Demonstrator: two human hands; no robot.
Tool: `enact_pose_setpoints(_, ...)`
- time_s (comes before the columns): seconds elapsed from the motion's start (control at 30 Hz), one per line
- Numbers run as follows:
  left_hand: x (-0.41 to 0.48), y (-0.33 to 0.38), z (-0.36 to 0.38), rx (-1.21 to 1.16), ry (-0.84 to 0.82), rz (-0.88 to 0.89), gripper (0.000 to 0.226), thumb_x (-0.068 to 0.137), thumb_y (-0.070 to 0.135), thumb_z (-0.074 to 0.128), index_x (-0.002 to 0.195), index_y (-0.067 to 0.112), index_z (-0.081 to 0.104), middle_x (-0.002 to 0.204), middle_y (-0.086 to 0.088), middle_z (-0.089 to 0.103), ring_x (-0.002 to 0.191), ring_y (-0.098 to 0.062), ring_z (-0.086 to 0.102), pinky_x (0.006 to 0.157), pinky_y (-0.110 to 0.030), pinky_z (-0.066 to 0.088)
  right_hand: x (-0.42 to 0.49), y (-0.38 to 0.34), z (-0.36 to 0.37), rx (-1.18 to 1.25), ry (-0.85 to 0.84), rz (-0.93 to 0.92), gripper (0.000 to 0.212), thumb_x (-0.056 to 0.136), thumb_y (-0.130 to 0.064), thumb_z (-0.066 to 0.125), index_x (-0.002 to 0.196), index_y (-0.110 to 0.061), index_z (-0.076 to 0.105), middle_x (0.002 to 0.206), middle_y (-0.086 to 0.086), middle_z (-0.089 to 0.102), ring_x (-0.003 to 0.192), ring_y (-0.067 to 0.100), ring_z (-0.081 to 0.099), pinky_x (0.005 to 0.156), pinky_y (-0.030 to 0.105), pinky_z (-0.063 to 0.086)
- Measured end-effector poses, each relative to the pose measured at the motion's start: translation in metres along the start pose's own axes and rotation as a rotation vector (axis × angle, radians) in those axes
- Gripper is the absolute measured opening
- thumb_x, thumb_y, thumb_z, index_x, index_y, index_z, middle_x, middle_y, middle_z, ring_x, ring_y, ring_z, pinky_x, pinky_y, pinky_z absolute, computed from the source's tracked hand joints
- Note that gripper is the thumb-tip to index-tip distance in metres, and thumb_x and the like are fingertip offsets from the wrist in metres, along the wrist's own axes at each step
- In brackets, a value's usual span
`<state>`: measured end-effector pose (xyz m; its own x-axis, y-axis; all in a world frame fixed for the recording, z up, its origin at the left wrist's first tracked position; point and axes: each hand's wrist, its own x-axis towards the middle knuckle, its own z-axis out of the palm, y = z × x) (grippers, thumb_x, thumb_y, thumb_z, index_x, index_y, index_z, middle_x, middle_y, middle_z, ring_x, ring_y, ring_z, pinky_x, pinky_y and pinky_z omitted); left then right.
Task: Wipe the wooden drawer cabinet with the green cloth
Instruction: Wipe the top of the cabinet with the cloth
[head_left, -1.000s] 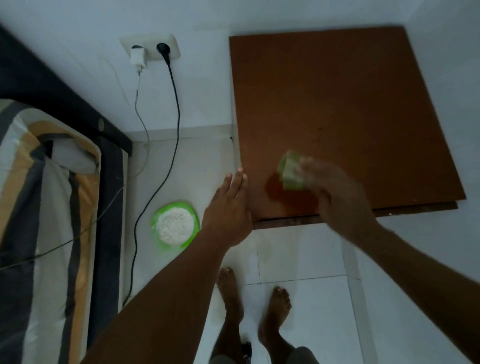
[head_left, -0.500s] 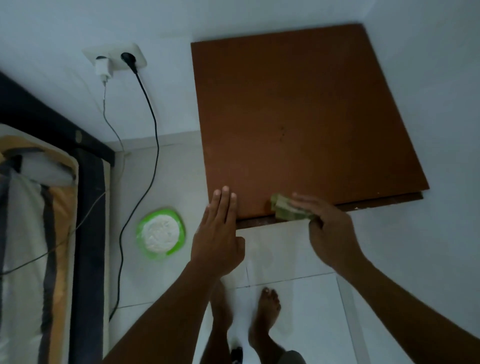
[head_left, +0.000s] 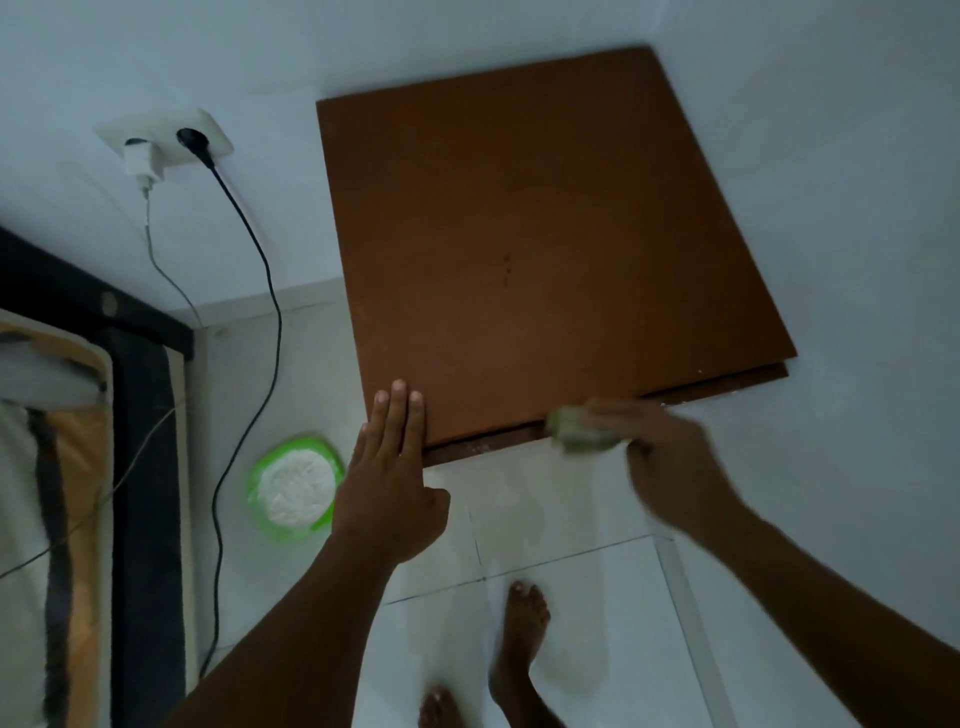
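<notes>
Head view, lower centre: right hand (head_left: 670, 457) bunches soft green cloth (head_left: 582, 434) against cabinet (head_left: 545, 249) front edge; left hand (head_left: 389, 483) flat, open, bracing.

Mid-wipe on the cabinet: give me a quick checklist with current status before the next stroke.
1. Cloth in right hand grip: ok.
2. Cloth on the cabinet front edge: ok.
3. Left hand flat, bracing the near left corner: ok.
4. Top free of objects in the stroke path: ok.
5. Black cable hangs clear of cabinet: ok.
6. Top already clean: cannot tell, dim light.
</notes>
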<state>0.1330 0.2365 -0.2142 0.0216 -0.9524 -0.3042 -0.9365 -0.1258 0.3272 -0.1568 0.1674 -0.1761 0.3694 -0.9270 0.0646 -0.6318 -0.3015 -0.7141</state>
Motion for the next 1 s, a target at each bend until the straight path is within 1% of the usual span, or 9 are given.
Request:
enact_pose_setpoints(0.03, 0.0, 0.001, 0.001, 0.004, 0.014, -0.007, 0.108, 0.074, 0.036, 0.057, 0.158, 0.013, -0.006, 0.166, -0.004, -0.017, 0.152, -0.021, -0.019, 0.124, -0.045, 0.012, 0.012, 0.008, -0.017, -0.037, 0.121, 0.079, 0.051, 0.077, 0.025, 0.047, 0.116, 0.0, 0.068, 0.122, 0.007, 0.062, 0.111, 0.006, 0.06, 0.095, 0.012, 0.048)
enact_pose_setpoints(0.17, 0.0, 0.004, 0.007, 0.039, 0.049, -0.009, 0.109, 0.072, 0.039, 0.056, 0.158, 0.01, -0.003, 0.167, -0.008, -0.011, 0.153, -0.025, -0.013, 0.124, -0.046, 0.012, 0.05, 0.069, -0.052, -0.201, 0.471, 0.344, 0.037, 0.084, 0.016, 0.05, 0.108, 0.0, 0.072, 0.118, 0.012, 0.067, 0.113, 0.02, 0.06, 0.102, 0.023, 0.046)
enact_pose_setpoints(0.3, 0.0, 0.005, 0.006, 0.042, 0.028, -0.017, 0.106, 0.074, 0.042, 0.051, 0.158, 0.01, -0.006, 0.166, -0.007, -0.016, 0.152, -0.024, -0.017, 0.125, -0.045, 0.008, 0.034, 0.065, -0.002, -0.307, 0.278, 0.415, 0.048, 0.077, 0.015, 0.052, 0.12, -0.001, 0.065, 0.128, 0.021, 0.06, 0.121, 0.038, 0.053, 0.105, 0.049, 0.044)
enact_pose_setpoints(0.43, 0.0, 0.009, 0.004, 0.029, 0.016, -0.028, 0.105, 0.075, 0.045, 0.047, 0.158, 0.01, -0.008, 0.165, -0.007, -0.019, 0.152, -0.025, -0.019, 0.125, -0.044, 0.004, -0.003, -0.002, 0.06, -0.179, 0.207, 0.198, 0.067, 0.063, 0.034, 0.048, 0.117, -0.001, 0.067, 0.121, 0.017, 0.065, 0.113, 0.037, 0.057, 0.096, 0.044, 0.05)
enact_pose_setpoints(0.53, 0.001, 0.007, 0.001, 0.025, -0.012, -0.018, 0.105, 0.077, 0.046, 0.046, 0.157, 0.012, -0.013, 0.164, -0.007, -0.024, 0.151, -0.025, -0.023, 0.125, -0.043, 0.003, -0.017, -0.028, 0.078, -0.036, 0.106, 0.14, 0.063, 0.066, 0.032, 0.05, 0.115, -0.003, 0.07, 0.121, 0.012, 0.067, 0.114, 0.03, 0.062, 0.102, 0.04, 0.05)
enact_pose_setpoints(0.63, 0.0, 0.001, -0.001, 0.039, -0.039, 0.019, 0.106, 0.083, 0.043, 0.053, 0.156, 0.013, -0.019, 0.162, -0.005, -0.03, 0.149, -0.023, -0.027, 0.125, -0.041, 0.001, -0.019, -0.043, 0.071, 0.022, 0.19, 0.155, 0.058, 0.072, 0.028, 0.051, 0.116, -0.006, 0.069, 0.126, 0.008, 0.065, 0.119, 0.019, 0.06, 0.106, 0.024, 0.045)
enact_pose_setpoints(0.8, -0.002, -0.007, 0.002, 0.055, -0.021, 0.09, 0.106, 0.084, 0.037, 0.054, 0.155, 0.013, -0.02, 0.162, -0.006, -0.03, 0.148, -0.023, -0.029, 0.125, -0.041, -0.001, 0.021, -0.041, 0.07, -0.156, 0.444, 0.154, 0.051, 0.078, 0.023, 0.052, 0.121, 0.0, 0.065, 0.128, 0.016, 0.062, 0.119, 0.026, 0.057, 0.104, 0.033, 0.044)
enact_pose_setpoints(0.93, -0.011, -0.023, 0.007, 0.083, -0.007, 0.192, 0.104, 0.085, 0.035, 0.054, 0.155, 0.013, -0.019, 0.162, -0.005, -0.031, 0.148, -0.022, -0.031, 0.125, -0.04, -0.001, 0.021, -0.046, 0.11, -0.231, 0.298, 0.14, 0.052, 0.064, 0.029, 0.056, 0.106, 0.003, 0.072, 0.114, 0.02, 0.068, 0.107, 0.041, 0.059, 0.084, 0.05, 0.056)
enact_pose_setpoints(1.0, -0.019, -0.035, 0.012, 0.121, 0.018, 0.265, 0.102, 0.086, 0.033, 0.054, 0.156, 0.012, -0.018, 0.162, -0.006, -0.03, 0.148, -0.022, -0.031, 0.125, -0.039, 0.0, 0.01, -0.046, 0.125, -0.261, 0.249, 0.083, 0.056, 0.062, 0.03, 0.055, 0.106, 0.002, 0.073, 0.115, 0.019, 0.068, 0.106, 0.042, 0.059, 0.085, 0.05, 0.056)
